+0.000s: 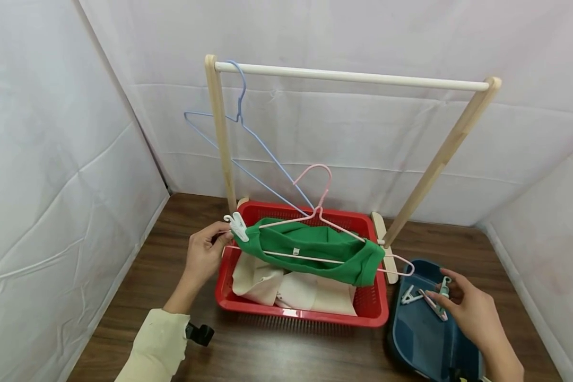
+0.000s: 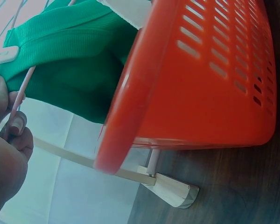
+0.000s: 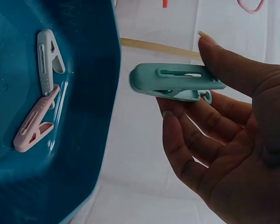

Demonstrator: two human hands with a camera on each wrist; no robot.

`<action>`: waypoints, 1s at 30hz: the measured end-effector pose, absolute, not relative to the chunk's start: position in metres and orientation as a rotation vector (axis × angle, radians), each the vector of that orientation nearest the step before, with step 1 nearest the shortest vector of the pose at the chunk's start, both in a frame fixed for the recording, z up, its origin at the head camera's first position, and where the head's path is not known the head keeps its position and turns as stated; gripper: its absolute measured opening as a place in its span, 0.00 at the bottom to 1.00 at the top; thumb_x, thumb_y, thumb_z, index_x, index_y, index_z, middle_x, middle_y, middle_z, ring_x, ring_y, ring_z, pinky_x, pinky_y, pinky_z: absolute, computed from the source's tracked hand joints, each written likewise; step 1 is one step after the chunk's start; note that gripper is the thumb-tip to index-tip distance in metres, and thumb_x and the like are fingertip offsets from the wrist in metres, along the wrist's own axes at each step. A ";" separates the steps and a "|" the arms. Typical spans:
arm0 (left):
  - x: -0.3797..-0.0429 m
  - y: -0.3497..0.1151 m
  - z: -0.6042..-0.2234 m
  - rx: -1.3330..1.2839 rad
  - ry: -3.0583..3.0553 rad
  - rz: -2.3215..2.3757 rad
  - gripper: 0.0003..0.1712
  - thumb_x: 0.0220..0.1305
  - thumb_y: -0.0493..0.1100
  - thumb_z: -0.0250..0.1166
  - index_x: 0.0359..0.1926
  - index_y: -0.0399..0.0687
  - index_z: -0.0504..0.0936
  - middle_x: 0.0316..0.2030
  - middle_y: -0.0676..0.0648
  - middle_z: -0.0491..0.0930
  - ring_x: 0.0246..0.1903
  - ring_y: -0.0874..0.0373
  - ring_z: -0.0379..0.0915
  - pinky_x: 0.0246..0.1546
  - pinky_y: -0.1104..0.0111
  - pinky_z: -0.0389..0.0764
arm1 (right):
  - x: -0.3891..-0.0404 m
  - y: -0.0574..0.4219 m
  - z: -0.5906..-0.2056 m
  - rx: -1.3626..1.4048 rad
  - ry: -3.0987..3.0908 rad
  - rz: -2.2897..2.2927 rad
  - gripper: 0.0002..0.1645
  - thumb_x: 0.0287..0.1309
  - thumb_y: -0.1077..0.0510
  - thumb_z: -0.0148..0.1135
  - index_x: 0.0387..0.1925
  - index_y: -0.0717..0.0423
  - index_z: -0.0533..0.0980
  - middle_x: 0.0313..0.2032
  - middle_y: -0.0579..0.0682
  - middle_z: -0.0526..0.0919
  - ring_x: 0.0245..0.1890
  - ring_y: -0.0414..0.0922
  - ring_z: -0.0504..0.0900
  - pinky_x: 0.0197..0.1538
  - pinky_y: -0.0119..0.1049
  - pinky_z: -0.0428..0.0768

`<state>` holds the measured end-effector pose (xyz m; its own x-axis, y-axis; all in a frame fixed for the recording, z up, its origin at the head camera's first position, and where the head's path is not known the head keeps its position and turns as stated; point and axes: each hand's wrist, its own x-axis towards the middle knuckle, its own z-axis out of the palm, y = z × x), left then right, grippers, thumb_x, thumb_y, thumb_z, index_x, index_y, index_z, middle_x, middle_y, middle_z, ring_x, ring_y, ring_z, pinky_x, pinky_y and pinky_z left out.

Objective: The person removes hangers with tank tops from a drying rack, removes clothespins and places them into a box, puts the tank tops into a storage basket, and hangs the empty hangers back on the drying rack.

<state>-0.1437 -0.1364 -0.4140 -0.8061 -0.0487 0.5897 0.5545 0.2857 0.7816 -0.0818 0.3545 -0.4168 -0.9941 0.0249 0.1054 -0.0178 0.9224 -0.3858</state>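
My left hand (image 1: 206,252) pinches the left end of a pink clothes hanger (image 2: 22,91), close to the green garment (image 1: 296,252) draped on it. A white clothespin (image 1: 237,227) clips the garment to the hanger at that end. The hanger's hook points up, and its right end sticks out past the cloth. Over the blue tray (image 1: 417,339) at the right, my right hand (image 1: 472,310) holds a mint green clothespin (image 3: 177,79) between thumb and fingers. In the tray lie a white clothespin (image 3: 47,60) and a pink clothespin (image 3: 35,119).
Under the garment stands a red basket (image 1: 303,313) with cream cloth (image 1: 310,292) inside. Behind it rises a wooden rack with a white rod (image 1: 353,77). A blue hanger (image 1: 241,101) hangs at the rod's left end. White sheets (image 1: 52,159) enclose the table.
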 end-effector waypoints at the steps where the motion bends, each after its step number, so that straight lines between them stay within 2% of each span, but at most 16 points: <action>1: -0.144 -0.136 -0.414 -0.451 -2.049 -1.552 0.05 0.54 0.21 0.63 0.30 0.30 0.80 0.21 0.39 0.75 0.23 0.61 0.67 0.23 0.78 0.69 | -0.082 0.355 -0.417 -0.016 -3.003 0.605 0.40 0.56 0.48 0.68 0.60 0.69 0.66 0.30 0.51 0.80 0.27 0.47 0.77 0.25 0.39 0.73; 4: -0.144 -0.136 -0.414 -0.446 -2.058 -1.535 0.04 0.54 0.22 0.63 0.30 0.31 0.80 0.21 0.39 0.75 0.23 0.62 0.67 0.23 0.79 0.68 | -0.083 0.356 -0.418 -0.049 -3.073 0.605 0.43 0.57 0.43 0.66 0.62 0.69 0.64 0.29 0.50 0.79 0.25 0.44 0.73 0.25 0.38 0.70; 10: -0.144 -0.137 -0.415 -0.435 -2.062 -1.512 0.04 0.54 0.23 0.64 0.29 0.32 0.80 0.20 0.41 0.75 0.22 0.63 0.66 0.23 0.78 0.67 | -0.086 0.358 -0.419 -0.057 -3.111 0.620 0.44 0.57 0.42 0.65 0.63 0.69 0.64 0.33 0.53 0.80 0.29 0.46 0.77 0.26 0.39 0.73; 17: -0.143 -0.137 -0.415 -0.425 -2.080 -1.523 0.04 0.55 0.23 0.64 0.30 0.32 0.80 0.21 0.41 0.75 0.23 0.62 0.66 0.23 0.78 0.67 | -0.087 0.355 -0.418 -0.084 -3.176 0.606 0.48 0.59 0.37 0.61 0.63 0.71 0.61 0.40 0.63 0.80 0.40 0.60 0.80 0.33 0.50 0.79; 25: -0.143 -0.137 -0.416 -0.432 -2.072 -1.525 0.05 0.55 0.22 0.63 0.30 0.32 0.80 0.21 0.40 0.75 0.22 0.60 0.66 0.23 0.78 0.67 | -0.087 0.347 -0.407 -0.067 -3.079 0.658 0.41 0.65 0.40 0.55 0.64 0.69 0.62 0.43 0.66 0.80 0.42 0.61 0.80 0.35 0.52 0.79; 30: -0.144 -0.138 -0.415 -0.438 -2.069 -1.534 0.05 0.55 0.23 0.63 0.30 0.32 0.80 0.21 0.41 0.75 0.23 0.60 0.67 0.23 0.78 0.68 | -0.088 0.343 -0.404 -0.030 -2.999 0.631 0.36 0.66 0.44 0.57 0.62 0.67 0.65 0.41 0.64 0.81 0.39 0.60 0.81 0.36 0.55 0.78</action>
